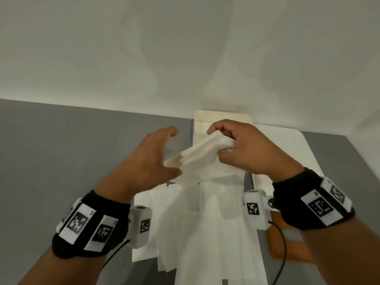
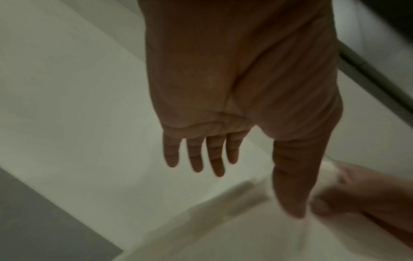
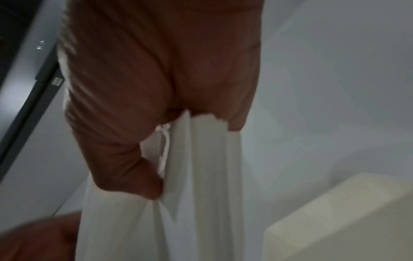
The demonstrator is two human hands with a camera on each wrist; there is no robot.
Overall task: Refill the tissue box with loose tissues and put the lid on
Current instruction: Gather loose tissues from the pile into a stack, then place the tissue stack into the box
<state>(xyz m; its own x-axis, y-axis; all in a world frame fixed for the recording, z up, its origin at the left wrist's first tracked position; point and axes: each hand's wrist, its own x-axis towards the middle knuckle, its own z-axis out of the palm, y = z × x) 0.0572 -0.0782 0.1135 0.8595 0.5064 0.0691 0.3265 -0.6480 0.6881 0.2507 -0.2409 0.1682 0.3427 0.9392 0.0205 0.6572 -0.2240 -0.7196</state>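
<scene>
My right hand [image 1: 218,140] grips the top of a thick bundle of white tissues [image 1: 205,212], which hangs down in long folds toward the bottom of the head view. In the right wrist view my right hand [image 3: 194,159] pinches the tissues [image 3: 201,194] between thumb and fingers. My left hand [image 1: 160,151] is held beside the bundle's left end, fingers spread and straight, holding nothing. Its thumb reaches toward the tissues [image 2: 330,169] in the left wrist view. The open cream tissue box [image 1: 205,124] stands just behind both hands, against the wall. I cannot tell which object is the lid.
A grey table [image 1: 61,151] meets a white wall at the back. A white flat panel with rounded corners [image 1: 287,145] lies right of the box. An orange-brown object [image 1: 292,249] sits at the lower right. More flat white sheets [image 1: 144,223] lie under my left wrist.
</scene>
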